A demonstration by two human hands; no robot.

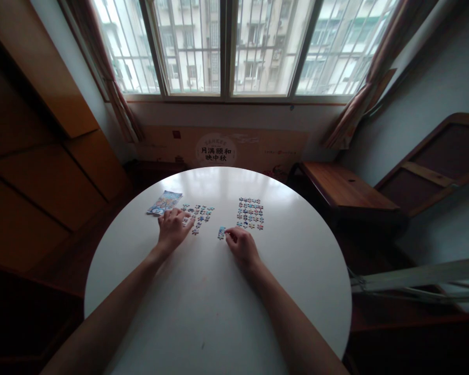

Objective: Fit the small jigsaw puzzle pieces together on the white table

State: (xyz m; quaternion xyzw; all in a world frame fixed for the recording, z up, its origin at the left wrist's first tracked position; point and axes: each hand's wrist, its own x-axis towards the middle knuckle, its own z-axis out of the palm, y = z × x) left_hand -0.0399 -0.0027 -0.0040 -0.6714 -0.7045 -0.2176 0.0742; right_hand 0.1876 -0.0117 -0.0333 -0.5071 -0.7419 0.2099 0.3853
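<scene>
My left hand [173,228] rests on the round white table [219,307], fingers spread flat over the near edge of a scatter of loose jigsaw pieces [200,213]. My right hand [240,245] lies with fingers curled, its fingertips pinching or touching a small joined bit of puzzle [221,233]. Just beyond the right hand lies a second group of several pieces [250,213] laid out in rows. A colourful puzzle packet [164,202] lies flat left of the left hand.
A wooden side table [346,190] stands to the right behind the round table. A folded wooden frame [437,166] leans on the right wall. Wooden cabinets [42,156] line the left. A barred window [234,47] with curtains fills the far wall.
</scene>
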